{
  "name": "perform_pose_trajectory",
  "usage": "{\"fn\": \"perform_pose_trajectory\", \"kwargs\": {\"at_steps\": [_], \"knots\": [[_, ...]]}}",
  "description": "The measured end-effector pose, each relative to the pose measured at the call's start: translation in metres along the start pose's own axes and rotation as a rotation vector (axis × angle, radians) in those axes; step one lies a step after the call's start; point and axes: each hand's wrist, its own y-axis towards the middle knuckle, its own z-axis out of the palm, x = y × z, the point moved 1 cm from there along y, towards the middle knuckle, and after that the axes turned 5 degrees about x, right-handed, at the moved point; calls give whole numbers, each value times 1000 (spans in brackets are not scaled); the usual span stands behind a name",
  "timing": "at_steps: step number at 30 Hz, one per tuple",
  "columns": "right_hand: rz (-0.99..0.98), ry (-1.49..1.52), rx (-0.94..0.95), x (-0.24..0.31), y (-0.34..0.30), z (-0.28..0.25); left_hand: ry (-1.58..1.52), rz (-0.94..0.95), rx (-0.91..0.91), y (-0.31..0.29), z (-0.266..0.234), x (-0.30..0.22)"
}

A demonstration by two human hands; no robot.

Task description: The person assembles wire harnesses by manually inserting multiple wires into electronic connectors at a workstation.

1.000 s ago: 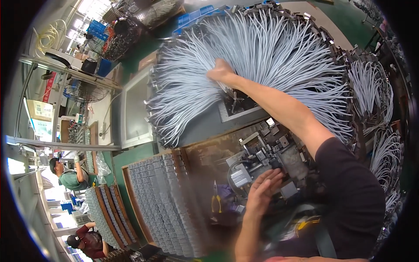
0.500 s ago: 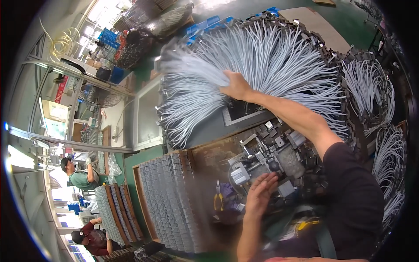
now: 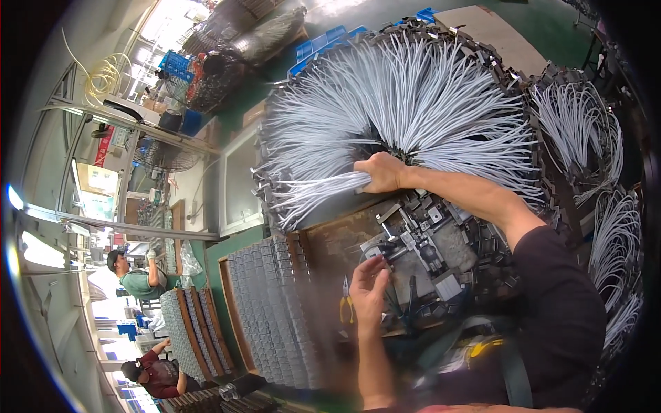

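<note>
My right hand (image 3: 381, 172) is closed around a bundle of white cables (image 3: 320, 186) at the left front of a large fanned-out heap of white cables (image 3: 420, 89). The bundle's loose ends spread toward the left, with small dark and metal end pieces along the heap's rim. My left hand (image 3: 370, 286) hovers by the left side of a metal fixture (image 3: 416, 241) on the bench. Its fingers are loosely bent, thumb apart from them, and nothing shows between them. Pliers with yellow handles (image 3: 346, 306) lie left of that hand.
A wooden-edged tray of grey metal parts in rows (image 3: 265, 310) stands left of the bench. More white cable bundles (image 3: 575, 127) hang at the right. A framed panel (image 3: 239, 182) stands left of the heap. Two people (image 3: 141, 279) (image 3: 155, 375) work at the far left.
My right hand has drawn back toward me, and the blurred cables it swung now lie low at the heap's left front. My left hand has moved left, off the fixture's middle.
</note>
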Motion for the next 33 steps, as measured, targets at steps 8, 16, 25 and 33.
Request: {"fn": "perform_pose_trajectory", "kwargs": {"at_steps": [8, 16, 25, 33], "knots": [[15, -25, 3, 9, -3, 2, 341, 138, -47, 42, -18, -20], [373, 21, -76, -23, 35, 20, 302, 112, 51, 57, 0, -37], [541, 144, -602, -31, 37, -5, 151, 13, -25, 21, -41, 2], [387, 240, -691, -28, 4, -21, 321, 54, 67, 39, -11, -5]]}}
